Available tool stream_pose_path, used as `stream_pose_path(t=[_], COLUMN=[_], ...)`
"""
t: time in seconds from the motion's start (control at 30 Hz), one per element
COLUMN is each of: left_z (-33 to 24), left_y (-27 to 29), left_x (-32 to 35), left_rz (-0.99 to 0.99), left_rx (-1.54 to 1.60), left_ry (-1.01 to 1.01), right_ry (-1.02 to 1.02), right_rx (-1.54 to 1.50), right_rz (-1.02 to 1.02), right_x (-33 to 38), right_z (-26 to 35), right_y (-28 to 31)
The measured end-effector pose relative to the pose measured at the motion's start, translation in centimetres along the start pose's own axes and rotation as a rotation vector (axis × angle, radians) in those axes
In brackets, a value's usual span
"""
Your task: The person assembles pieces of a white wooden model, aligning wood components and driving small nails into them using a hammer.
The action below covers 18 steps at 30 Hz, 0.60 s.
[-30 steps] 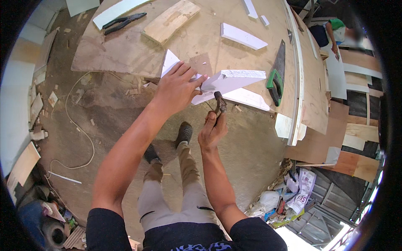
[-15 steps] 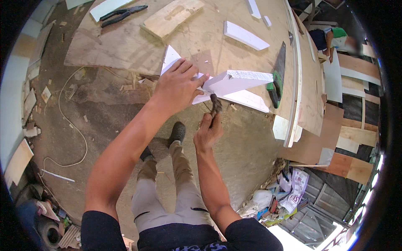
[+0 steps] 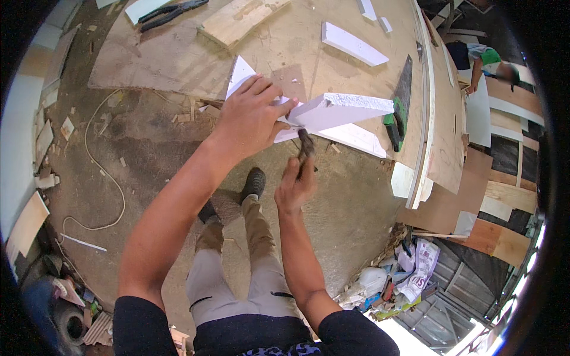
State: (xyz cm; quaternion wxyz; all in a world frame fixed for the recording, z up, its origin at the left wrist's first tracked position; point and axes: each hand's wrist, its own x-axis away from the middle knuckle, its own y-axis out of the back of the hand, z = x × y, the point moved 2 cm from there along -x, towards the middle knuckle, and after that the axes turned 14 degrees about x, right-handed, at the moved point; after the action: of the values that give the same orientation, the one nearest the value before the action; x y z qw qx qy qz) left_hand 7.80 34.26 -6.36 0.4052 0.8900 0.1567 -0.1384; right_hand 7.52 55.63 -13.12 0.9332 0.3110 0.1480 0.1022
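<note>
My left hand (image 3: 248,118) grips a white board (image 3: 285,132) at the near edge of the plywood work surface (image 3: 279,35), fingers on top and thumb curled toward its edge. Beside my fingertips a thicker white block (image 3: 341,113) with a rough, crumbly cut edge stands raised across the flat white pieces. In my closed right hand (image 3: 295,187) is a hammer (image 3: 306,145), seen nearly end-on, its dark head close to the joint of the white pieces. Whether a nail is under my left fingers is hidden.
A green-handled handsaw (image 3: 396,121) lies right of the block. Farther back are pliers (image 3: 172,13), a bare wood plank (image 3: 240,22) and a white offcut (image 3: 354,43). A cord (image 3: 122,202) loops over the floor at left. Another person (image 3: 488,62) is at far right.
The hammer and both hands keep nearly the same place at the joint. The view has shifted slightly, and the other person's posture differs a little.
</note>
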Motion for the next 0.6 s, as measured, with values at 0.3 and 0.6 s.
stream_pose_path(t=[0.3, 0.6], left_z=[-0.1, 0.0], left_y=[0.0, 0.1], left_x=[0.0, -0.1], left_rz=[0.013, 0.009], left_rx=[0.003, 0.006], left_ry=[0.009, 0.011], right_ry=[0.066, 0.035], right_rx=[0.114, 0.064], right_rz=[-0.012, 0.013], right_x=[-1.1, -0.9], right_z=[0.4, 0.9], right_y=[0.1, 0.6])
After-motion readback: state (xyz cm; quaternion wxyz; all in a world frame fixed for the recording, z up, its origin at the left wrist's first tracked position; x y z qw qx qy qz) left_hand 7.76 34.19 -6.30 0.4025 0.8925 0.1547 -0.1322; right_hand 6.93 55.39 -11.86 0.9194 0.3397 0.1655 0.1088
